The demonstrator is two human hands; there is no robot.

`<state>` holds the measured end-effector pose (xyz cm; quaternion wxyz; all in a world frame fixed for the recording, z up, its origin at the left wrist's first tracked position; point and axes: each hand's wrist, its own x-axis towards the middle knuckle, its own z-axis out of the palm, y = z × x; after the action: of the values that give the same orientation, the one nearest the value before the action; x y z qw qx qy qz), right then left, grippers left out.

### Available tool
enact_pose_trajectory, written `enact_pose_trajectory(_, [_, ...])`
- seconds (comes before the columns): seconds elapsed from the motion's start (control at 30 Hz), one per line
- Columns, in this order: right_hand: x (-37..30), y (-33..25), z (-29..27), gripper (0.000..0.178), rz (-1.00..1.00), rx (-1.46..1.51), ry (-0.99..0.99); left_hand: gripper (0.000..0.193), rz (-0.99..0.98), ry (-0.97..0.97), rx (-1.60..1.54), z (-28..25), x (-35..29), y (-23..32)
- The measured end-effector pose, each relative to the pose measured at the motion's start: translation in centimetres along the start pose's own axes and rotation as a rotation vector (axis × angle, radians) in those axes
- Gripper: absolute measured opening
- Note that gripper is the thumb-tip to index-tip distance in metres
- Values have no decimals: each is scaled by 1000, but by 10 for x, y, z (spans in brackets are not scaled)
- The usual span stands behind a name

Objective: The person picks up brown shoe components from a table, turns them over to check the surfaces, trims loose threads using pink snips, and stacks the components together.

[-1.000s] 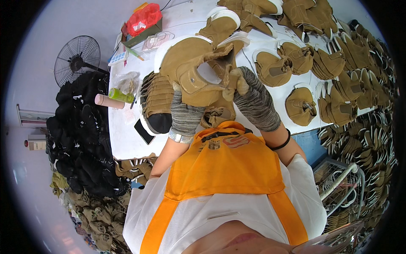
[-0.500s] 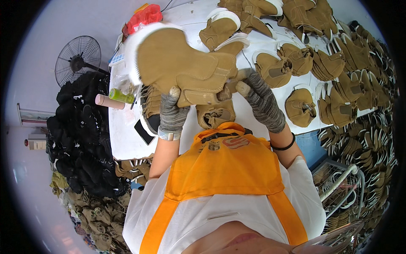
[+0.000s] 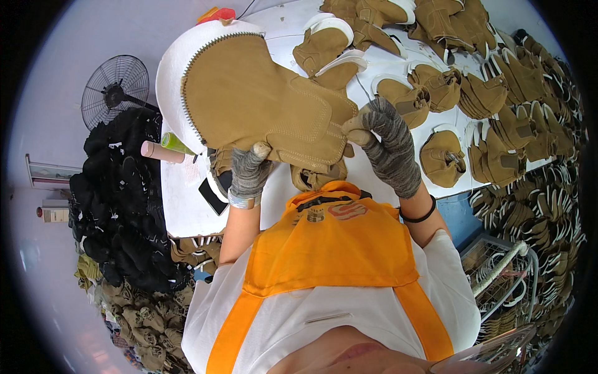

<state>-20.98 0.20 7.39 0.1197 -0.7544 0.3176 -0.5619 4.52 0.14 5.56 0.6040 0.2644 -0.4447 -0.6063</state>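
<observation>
A tan boot upper (image 3: 249,93) with a stitched, zigzag-edged toe and a wide white rim hangs lifted over the table, toe to the left. My left hand (image 3: 250,169), in a grey knit glove with bare fingertips, grips its near edge, thumb on top and the other fingers hidden beneath. In a matching glove, my right hand (image 3: 389,146) pinches the upper's right end between thumb and fingers. Behind the near edge another tan upper (image 3: 319,176) lies on the table, close to my apron.
The white table (image 3: 187,215) bears a phone (image 3: 213,197), a pink bottle (image 3: 162,151), a green bottle (image 3: 176,143) and several tan uppers (image 3: 442,159) at right. Black shoe pieces (image 3: 128,193) are heaped left, beside a fan (image 3: 115,93). A wire basket (image 3: 498,268) stands lower right.
The boot upper has tilted, with its broad side turned more toward me and its toe shifted left. My right hand's fingers have curled at its right end; my left hand has dropped slightly.
</observation>
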Motion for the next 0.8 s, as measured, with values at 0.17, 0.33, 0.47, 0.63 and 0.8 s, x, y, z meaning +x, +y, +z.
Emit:
enact_pose_trajectory(0.17, [-11, -10, 1, 17, 367, 546, 145, 81, -116, -28, -299, -24, 2, -26])
enact_pose_trajectory(0.33, [6, -5, -5, 26, 664, 489, 195, 77, -323, -35, -576, -39, -2, -38])
enact_pose_trajectory(0.47, [4, -3, 6, 25, 591, 470, 129, 76, -428, 47, -595, -21, -4, -33])
enact_pose_trajectory(0.63, [18, -9, 12, 25, 450, 135, 63, 69, -443, -120, -670, -4, -4, -19])
enact_pose_trajectory(0.8, [20, -1, 17, 25, 474, 71, 21, 63, -436, -96, -701, -7, -5, -23])
